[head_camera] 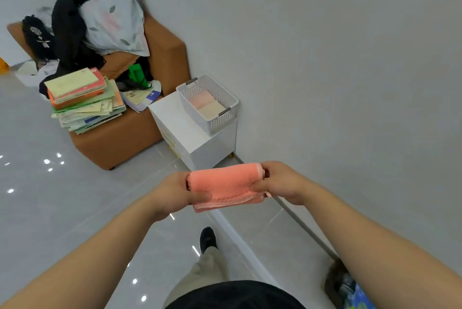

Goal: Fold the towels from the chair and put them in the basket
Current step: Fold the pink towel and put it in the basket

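Observation:
A folded salmon-pink towel (225, 186) hangs in the air in front of me, held at both ends. My left hand (175, 193) grips its left end with the thumb on top. My right hand (282, 183) grips its right end. The white perforated basket (212, 121) stands on a small white cabinet (175, 121) against the wall, beyond the towel. Two folded pale towels (207, 105), one pink and one cream, lie inside it. The brown armchair (162, 58) stands left of the cabinet.
The armchair holds a stack of books and papers (85, 101), dark clothes (70, 33), a floral pillow (115, 21) and a green object (137, 75). A broom (335, 273) leans along the wall at the right. My foot (207, 238) stands on the glossy tiled floor.

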